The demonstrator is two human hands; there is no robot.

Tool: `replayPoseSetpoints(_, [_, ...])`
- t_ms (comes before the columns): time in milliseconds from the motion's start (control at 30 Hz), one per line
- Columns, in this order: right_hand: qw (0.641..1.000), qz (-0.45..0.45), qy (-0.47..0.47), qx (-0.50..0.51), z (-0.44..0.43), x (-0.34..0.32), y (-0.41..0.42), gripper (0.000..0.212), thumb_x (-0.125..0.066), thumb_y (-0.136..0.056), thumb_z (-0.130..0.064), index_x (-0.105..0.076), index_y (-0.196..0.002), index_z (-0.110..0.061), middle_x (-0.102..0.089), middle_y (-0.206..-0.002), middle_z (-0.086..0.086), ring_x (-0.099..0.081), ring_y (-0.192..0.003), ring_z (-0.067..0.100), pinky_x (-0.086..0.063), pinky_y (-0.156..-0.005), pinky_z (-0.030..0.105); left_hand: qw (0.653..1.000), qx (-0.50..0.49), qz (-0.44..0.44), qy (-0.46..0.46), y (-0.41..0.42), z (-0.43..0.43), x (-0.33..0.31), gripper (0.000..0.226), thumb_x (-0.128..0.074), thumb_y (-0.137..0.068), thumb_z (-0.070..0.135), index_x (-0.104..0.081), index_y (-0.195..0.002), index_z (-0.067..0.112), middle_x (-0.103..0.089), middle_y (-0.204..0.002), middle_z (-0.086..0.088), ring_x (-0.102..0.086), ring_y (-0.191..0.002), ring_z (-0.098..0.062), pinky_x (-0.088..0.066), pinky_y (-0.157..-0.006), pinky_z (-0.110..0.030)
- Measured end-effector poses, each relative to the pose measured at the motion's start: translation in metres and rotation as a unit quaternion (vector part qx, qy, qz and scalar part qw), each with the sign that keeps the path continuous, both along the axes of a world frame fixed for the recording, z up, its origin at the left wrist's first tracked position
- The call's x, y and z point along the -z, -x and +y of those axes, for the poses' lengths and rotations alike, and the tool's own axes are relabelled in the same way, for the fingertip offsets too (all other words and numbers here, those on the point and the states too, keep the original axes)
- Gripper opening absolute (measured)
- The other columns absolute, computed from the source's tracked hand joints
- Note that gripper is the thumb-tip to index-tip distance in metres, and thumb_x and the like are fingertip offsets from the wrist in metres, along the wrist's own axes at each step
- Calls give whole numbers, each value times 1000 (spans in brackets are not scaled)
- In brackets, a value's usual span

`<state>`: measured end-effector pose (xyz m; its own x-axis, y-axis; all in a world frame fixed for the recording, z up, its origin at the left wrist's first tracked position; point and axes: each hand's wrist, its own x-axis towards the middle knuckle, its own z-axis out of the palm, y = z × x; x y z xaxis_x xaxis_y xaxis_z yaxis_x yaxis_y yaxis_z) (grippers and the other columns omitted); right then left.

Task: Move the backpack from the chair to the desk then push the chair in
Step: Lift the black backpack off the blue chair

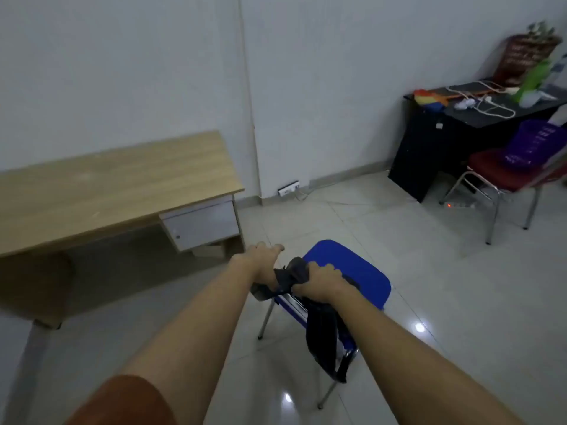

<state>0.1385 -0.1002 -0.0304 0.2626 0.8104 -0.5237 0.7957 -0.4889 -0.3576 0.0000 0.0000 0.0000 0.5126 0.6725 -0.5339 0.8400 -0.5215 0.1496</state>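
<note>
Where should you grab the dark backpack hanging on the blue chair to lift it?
Grip the bunched top of the dark fabric backpack from above, where the right hand already holds it. It hangs from the blue plastic chair back, so its body should follow.

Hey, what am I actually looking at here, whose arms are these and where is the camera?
This is one picture from a camera worn on a person's head, looking forward and down, so the two bare arms are the wearer's own. The right hand is closed on the top of a dark backpack hanging over the back of a blue chair. The left hand rests beside it with fingers spread; its grip is unclear. To the left stands a wooden desk. A black desk with cables stands far right.
</note>
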Motion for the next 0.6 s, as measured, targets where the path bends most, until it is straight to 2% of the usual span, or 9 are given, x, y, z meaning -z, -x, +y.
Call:
replayPoseSetpoints(67, [999, 3, 38, 9, -4, 10, 2, 77, -60, -81, -55, -34, -141, -15, -33, -142, 24, -40, -124, 43, -43, -102, 49, 1000, 27, 14, 8, -1, 3, 14, 104, -78, -64, 38, -15, -147, 33, -33, -143, -18, -32, -132, -39, -40, -106, -56])
replayPoseSetpoints(133, [998, 24, 55, 19, -9, 24, -1, 68, -62, -82, -48, -39, -138, -17, -30, -142, 23, -49, -111, 38, -47, -99, 47, 998, 54, 13, 23, 2, 7, 36, 96, -75, -65, 38, -20, -143, 39, -40, -134, -18, -38, -124, -39, -42, -103, -54])
replayPoseSetpoints(200, [997, 36, 53, 40, -12, 32, -3, 64, -65, -81, -44, -43, -136, -18, -28, -141, 20, -51, -96, 32, -51, -95, 44, 996, 86, 5, 29, 7, 15, 52, 86, -70, -63, 44, -27, -137, 46, -48, -126, -13, -41, -119, -36, -41, -102, -52])
replayPoseSetpoints(267, [995, 42, 41, 80, -9, 38, 0, 65, -67, -78, -45, -45, -134, -20, -27, -137, 17, -50, -91, 29, -51, -93, 43, 992, 121, -9, 39, 15, 29, 65, 82, -65, -59, 51, -30, -133, 49, -51, -122, -9, -41, -116, -34, -39, -102, -52])
replayPoseSetpoints(367, [993, 50, 57, 94, -10, 43, 7, 71, -67, -75, -48, -42, -137, -24, -22, -136, 15, -49, -94, 29, -49, -95, 42, 988, 134, -57, 56, 16, 36, 72, 82, -66, -54, 50, -36, -130, 46, -59, -118, -4, -50, -104, -28, -45, -93, -43])
replayPoseSetpoints(467, [990, 52, 97, 87, -7, 46, 13, 84, -66, -75, -42, -27, -148, -28, -16, -141, 15, -49, -102, 33, -48, -98, 41, 978, 130, -110, 116, 16, 53, 73, 75, -77, -57, 33, -49, -126, 36, -64, -117, -1, -56, -91, -17, -47, -75, -28])
replayPoseSetpoints(533, [988, 61, 95, 102, -8, 46, 16, 86, -65, -77, -35, -21, -151, -29, -17, -141, 13, -49, -106, 33, -48, -96, 38, 974, 137, -117, 141, 14, 65, 71, 70, -80, -59, 25, -54, -123, 32, -63, -118, -1, -56, -92, -15, -46, -74, -26])
replayPoseSetpoints(600, [986, 76, 70, 130, -9, 45, 20, 85, -64, -78, -26, -23, -151, -28, -21, -141, 11, -47, -103, 28, -45, -88, 32, 973, 152, -106, 139, 11, 78, 68, 71, -80, -60, 22, -54, -125, 31, -61, -121, -2, -56, -96, -18, -48, -80, -30])
